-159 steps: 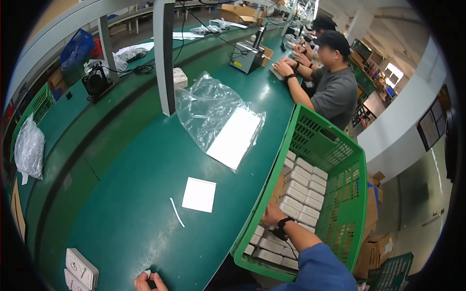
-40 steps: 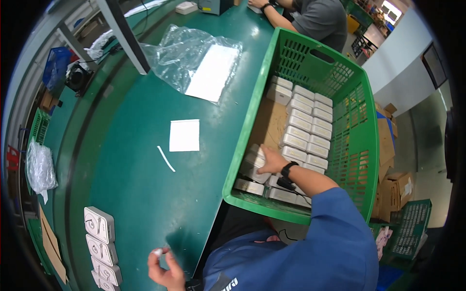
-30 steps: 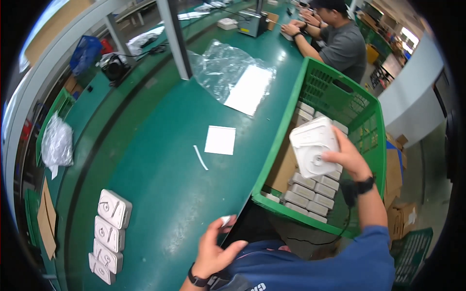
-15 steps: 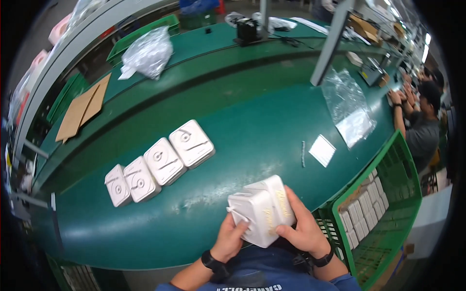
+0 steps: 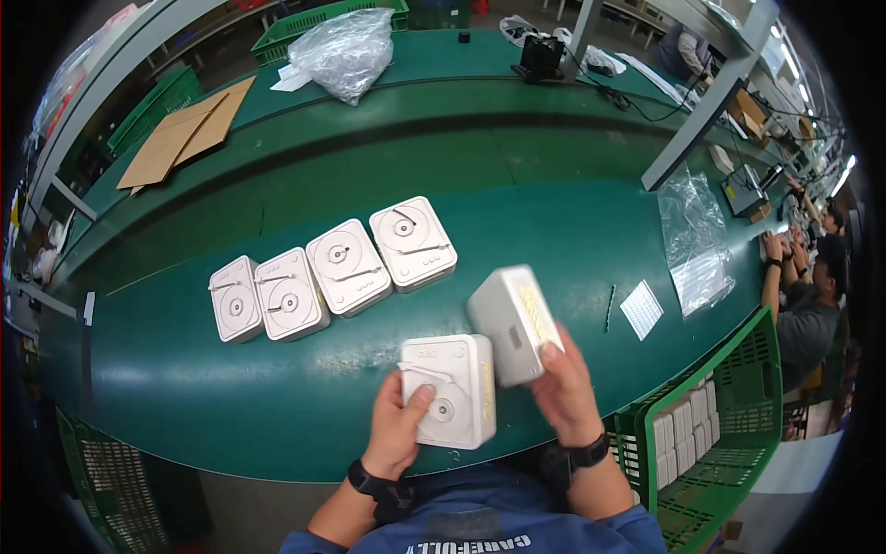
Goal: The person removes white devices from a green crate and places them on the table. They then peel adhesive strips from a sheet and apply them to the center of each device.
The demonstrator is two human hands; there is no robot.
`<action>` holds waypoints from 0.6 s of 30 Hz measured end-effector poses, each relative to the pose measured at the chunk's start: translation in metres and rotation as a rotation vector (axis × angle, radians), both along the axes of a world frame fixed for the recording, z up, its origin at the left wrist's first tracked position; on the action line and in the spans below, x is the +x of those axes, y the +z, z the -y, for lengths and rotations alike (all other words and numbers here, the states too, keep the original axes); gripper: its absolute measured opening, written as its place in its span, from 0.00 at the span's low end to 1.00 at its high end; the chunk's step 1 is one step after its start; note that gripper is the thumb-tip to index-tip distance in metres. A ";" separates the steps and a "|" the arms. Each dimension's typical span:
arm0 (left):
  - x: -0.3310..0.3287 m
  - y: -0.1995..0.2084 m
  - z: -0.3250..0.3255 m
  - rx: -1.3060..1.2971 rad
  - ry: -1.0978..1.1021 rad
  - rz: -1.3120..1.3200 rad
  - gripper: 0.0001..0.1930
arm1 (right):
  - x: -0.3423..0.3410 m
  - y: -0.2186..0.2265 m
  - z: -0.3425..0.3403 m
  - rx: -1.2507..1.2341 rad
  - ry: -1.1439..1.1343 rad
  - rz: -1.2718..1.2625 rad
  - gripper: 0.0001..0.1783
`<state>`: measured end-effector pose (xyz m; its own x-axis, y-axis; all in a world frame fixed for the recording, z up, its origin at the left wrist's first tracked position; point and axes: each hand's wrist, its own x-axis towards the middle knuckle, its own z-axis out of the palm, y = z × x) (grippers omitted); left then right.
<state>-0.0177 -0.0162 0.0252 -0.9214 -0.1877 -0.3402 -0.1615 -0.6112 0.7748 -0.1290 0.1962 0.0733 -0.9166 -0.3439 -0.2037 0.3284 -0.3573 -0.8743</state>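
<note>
Left hand [image 5: 395,432]: grasping a white case [image 5: 461,365] by its left side, thumb on the raised, turntable-like face, which is turned up.
Right hand [image 5: 565,392]: grasping a second white case [image 5: 498,323], tilted, thumb at the lower end of its yellowish-marked side.
Held cases: close together over the near part of the green counter [image 5: 231,397]; whether they touch each other or its surface, I cannot tell.
Wrists: a black wristband [image 5: 587,451] on each.
Green crate [image 5: 738,462]: beside the counter at right, white cases [image 5: 683,429] packed in rows inside.
Row of four white cases [image 5: 346,268]: left of centre on the counter, faces up, set in a slanting line.
White sheet [image 5: 641,309]: flat, right of the held cases, a narrow strip [image 5: 610,307] just beside it.
Clear bag [image 5: 692,235]: spread beyond the sheet.
Co-worker [image 5: 803,319]: seated at far right, grey shirt.
Far ledge [image 5: 434,60]: cardboard sheets [image 5: 185,134], a plastic bundle [image 5: 341,51], a black device [image 5: 540,57].
</note>
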 end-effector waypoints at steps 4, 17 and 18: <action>0.027 0.012 0.050 -0.489 0.249 -0.053 0.32 | -0.063 -0.014 0.004 1.024 -0.272 -0.778 0.40; 0.109 -0.053 0.305 -1.181 0.618 0.369 0.20 | -0.101 0.002 0.037 0.871 -0.396 -0.857 0.35; 0.120 -0.044 0.311 -1.311 0.652 0.442 0.20 | -0.088 0.025 0.022 0.779 -0.350 -0.835 0.31</action>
